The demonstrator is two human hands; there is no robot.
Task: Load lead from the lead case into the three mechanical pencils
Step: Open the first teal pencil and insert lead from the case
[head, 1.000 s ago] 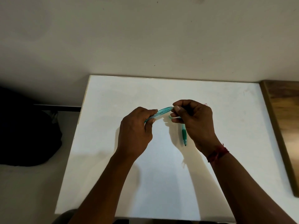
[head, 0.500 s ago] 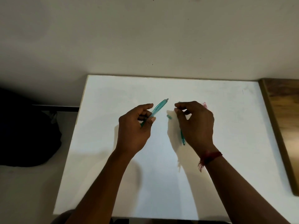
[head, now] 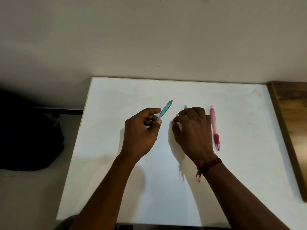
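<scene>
Left hand grips teal mechanical pencil, tilted above white table. Right hand curled over second teal pencil; whether pinching anything, cannot tell. Pink pencil lies rightmost. Lead case unseen. Likely step: opening first pencil. Next needs lead fetched and fed in gently.

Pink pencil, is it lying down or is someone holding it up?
Lying down. The pink pencil lies flat on the white table, just beside the right hand; no fingers curl round it.

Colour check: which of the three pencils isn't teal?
The translucent pink mechanical pencil lying right of the right hand, unlike the left-held translucent teal pencil and the half-hidden teal pencil.
</scene>
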